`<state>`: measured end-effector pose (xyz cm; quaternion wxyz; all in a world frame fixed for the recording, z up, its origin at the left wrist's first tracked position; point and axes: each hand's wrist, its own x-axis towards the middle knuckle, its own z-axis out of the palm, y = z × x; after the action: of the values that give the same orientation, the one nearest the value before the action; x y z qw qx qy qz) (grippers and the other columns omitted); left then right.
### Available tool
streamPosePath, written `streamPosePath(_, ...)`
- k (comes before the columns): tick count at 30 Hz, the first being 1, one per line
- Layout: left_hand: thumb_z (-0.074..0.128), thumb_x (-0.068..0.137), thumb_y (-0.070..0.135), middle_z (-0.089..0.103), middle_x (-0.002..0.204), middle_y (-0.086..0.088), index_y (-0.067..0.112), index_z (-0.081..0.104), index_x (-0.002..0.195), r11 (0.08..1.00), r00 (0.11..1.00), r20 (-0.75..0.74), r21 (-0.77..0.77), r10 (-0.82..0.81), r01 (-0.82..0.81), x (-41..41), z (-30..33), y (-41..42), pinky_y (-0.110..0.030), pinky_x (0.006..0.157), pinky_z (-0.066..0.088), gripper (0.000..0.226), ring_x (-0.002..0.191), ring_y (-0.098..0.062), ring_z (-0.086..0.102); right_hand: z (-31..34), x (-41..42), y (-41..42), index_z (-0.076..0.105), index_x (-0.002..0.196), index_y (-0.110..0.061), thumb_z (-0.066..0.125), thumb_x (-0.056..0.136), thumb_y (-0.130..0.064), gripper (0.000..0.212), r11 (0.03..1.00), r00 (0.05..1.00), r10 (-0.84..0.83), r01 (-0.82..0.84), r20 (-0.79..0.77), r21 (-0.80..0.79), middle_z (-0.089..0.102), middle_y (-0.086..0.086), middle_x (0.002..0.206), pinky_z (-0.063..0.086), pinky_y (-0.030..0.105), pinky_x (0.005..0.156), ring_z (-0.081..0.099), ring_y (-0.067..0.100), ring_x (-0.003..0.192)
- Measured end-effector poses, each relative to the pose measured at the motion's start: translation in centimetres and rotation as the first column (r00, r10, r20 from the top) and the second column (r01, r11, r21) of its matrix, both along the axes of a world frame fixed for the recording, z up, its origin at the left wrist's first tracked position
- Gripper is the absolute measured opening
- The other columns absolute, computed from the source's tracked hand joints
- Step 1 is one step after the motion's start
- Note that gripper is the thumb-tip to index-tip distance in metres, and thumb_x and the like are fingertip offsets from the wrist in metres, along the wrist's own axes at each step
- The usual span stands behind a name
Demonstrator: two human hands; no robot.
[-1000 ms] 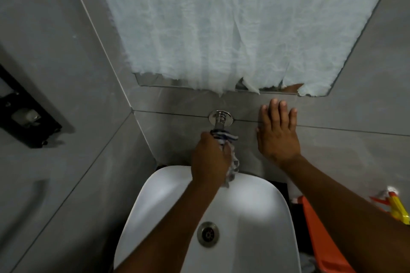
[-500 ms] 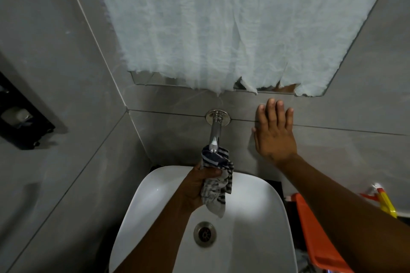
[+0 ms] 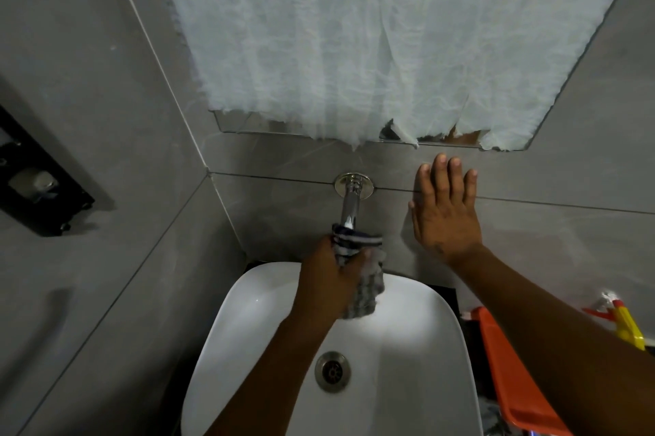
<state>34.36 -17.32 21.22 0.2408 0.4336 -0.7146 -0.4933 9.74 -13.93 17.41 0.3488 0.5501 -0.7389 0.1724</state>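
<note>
A chrome tap (image 3: 350, 202) sticks out of the grey tiled wall above a white basin (image 3: 244, 322). My left hand (image 3: 329, 279) grips a striped grey cloth (image 3: 368, 287) that is wrapped round the tap's outer end; the spout tip is hidden under the cloth. My right hand (image 3: 444, 212) lies flat against the wall tile to the right of the tap, fingers straight and pointing up.
A mirror covered by torn white paper (image 3: 372, 39) hangs above the tap. The basin drain (image 3: 332, 371) lies below my left forearm. An orange tray (image 3: 510, 368) and a yellow-red spray bottle (image 3: 627, 325) stand at the right. A black holder (image 3: 39, 187) is fixed to the left wall.
My left hand slid the cloth out along the tap toward its end, then turned over it and gripped it from above. My right hand stays flat on the wall.
</note>
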Motion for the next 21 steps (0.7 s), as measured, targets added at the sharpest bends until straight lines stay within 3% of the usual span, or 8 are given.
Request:
streamPosePath(3,0.061,0.093,0.039,0.069,0.115,-0.011,0.004,0.060,0.122,0.996,0.979,0.205,-0.086,0.020,-0.002,-3.1,2.0,-2.0,-0.040,0.096,0.054,0.045,0.104,-0.026,0.066,-0.1,-0.1,0.0,0.005,0.153,-0.005,0.051,0.096,-0.031,0.078,1.000,1.000,-0.002,0.002,0.003,0.007,-0.031,0.010,0.161,-0.009,0.056,0.120,-0.023,0.032,0.149)
streamPosePath(5,0.057,0.096,0.028,0.069,0.119,-0.015,0.002,0.063,0.122,0.995,0.930,0.366,-0.072,-0.039,0.070,-5.4,4.2,-4.2,-0.040,0.096,0.053,0.037,0.107,-0.029,0.066,-0.1,-0.1,0.0,0.006,0.153,-0.004,0.051,0.096,-0.031,0.077,1.000,1.000,-0.002,0.002,0.009,0.010,-0.031,0.010,0.161,-0.009,0.056,0.120,-0.023,0.032,0.149)
streamPosePath(7,0.057,0.096,0.024,0.068,0.123,-0.014,0.003,0.065,0.123,0.991,0.901,0.418,-0.005,-0.118,0.132,-7.1,6.6,-6.0,-0.038,0.099,0.051,0.035,0.111,-0.030,0.065,-0.1,-0.1,0.0,0.008,0.153,-0.003,0.050,0.096,-0.032,0.076,1.000,1.000,-0.002,0.002,0.007,0.013,-0.031,0.011,0.160,-0.008,0.057,0.120,-0.024,0.032,0.149)
streamPosePath(9,0.066,0.091,0.026,0.068,0.122,-0.013,0.005,0.066,0.124,0.983,0.913,0.369,0.113,-0.175,0.143,-8.0,7.7,-7.0,-0.040,0.103,0.050,0.039,0.114,-0.031,0.064,-0.3,-0.1,0.0,0.007,0.153,-0.004,0.049,0.096,-0.032,0.076,1.000,1.000,-0.002,0.002,0.000,0.019,-0.032,0.011,0.160,-0.007,0.057,0.120,-0.024,0.032,0.149)
streamPosePath(12,0.078,0.080,0.022,0.077,0.108,-0.015,0.008,0.074,0.106,0.948,0.992,0.106,0.318,-0.063,0.026,-7.0,6.6,-6.9,-0.046,0.095,0.057,0.030,0.098,-0.031,0.073,-0.1,0.1,-0.1,0.005,0.153,-0.004,0.049,0.096,-0.031,0.077,0.999,1.000,-0.025,0.025,-0.008,0.023,-0.032,0.010,0.160,-0.009,0.057,0.119,-0.025,0.032,0.149)
streamPosePath(14,0.073,0.082,0.024,0.078,0.104,-0.016,0.007,0.074,0.103,0.956,0.998,0.067,0.291,0.011,-0.031,-6.0,5.2,-6.1,-0.042,0.090,0.060,0.027,0.092,-0.029,0.074,0.0,0.4,-0.1,0.005,0.153,-0.003,0.049,0.096,-0.030,0.077,0.998,0.999,-0.050,0.049,0.015,0.035,-0.028,0.013,0.161,-0.011,0.057,0.119,-0.025,0.032,0.148)
streamPosePath(18,0.067,0.089,0.032,0.071,0.102,-0.009,0.004,0.066,0.110,1.000,0.983,0.183,0.027,-0.015,0.010,-2.7,2.7,-2.4,-0.038,0.086,0.055,0.035,0.094,-0.025,0.068,0.3,1.2,0.2,0.010,0.153,-0.001,0.051,0.093,-0.023,0.077,0.992,0.993,-0.092,0.085,0.074,0.094,0.009,0.025,0.162,-0.010,0.057,0.118,-0.030,0.031,0.147)
streamPosePath(21,0.079,0.079,0.032,0.075,0.102,-0.005,0.017,0.068,0.101,0.983,0.996,0.070,0.178,-0.048,0.035,0.6,-1.1,-0.2,-0.040,0.088,0.059,0.029,0.095,-0.023,0.072,1.1,2.6,0.2,0.005,0.154,-0.003,0.050,0.089,-0.019,0.080,0.982,0.972,-0.148,0.122,0.184,0.143,0.005,0.024,0.163,-0.009,0.055,0.119,-0.035,0.031,0.144)
